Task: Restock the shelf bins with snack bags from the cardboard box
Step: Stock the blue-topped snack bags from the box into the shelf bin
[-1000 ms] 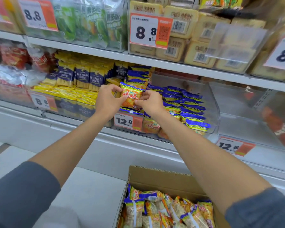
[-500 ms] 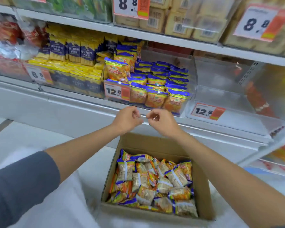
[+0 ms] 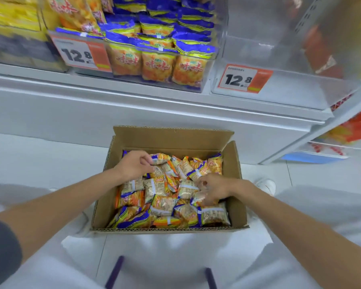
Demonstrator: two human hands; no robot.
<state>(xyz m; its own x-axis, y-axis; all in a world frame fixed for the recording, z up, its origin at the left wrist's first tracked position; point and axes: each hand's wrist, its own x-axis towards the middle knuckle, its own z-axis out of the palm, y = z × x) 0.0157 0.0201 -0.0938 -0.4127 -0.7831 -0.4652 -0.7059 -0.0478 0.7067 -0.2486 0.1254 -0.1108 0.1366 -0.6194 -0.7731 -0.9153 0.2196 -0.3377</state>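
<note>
behind cardboard box (image 3: 171, 138) of snack bags (image 3: 165, 203) | stocked bin (image 3: 209, 65) | 12.8 tag (image 3: 81, 53)

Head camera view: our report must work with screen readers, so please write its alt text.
The left hand and right hand reach among orange-and-blue snack bags in an open cardboard box on the floor. Above, one clear shelf bin holds matching bags; the neighbouring bin looks empty.

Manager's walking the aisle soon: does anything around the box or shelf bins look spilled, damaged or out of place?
Nothing spilled or torn. The snack bags lie jumbled in the cardboard box, all inside it. The stocked bin holds upright rows; the right bin shows no bags.
</note>
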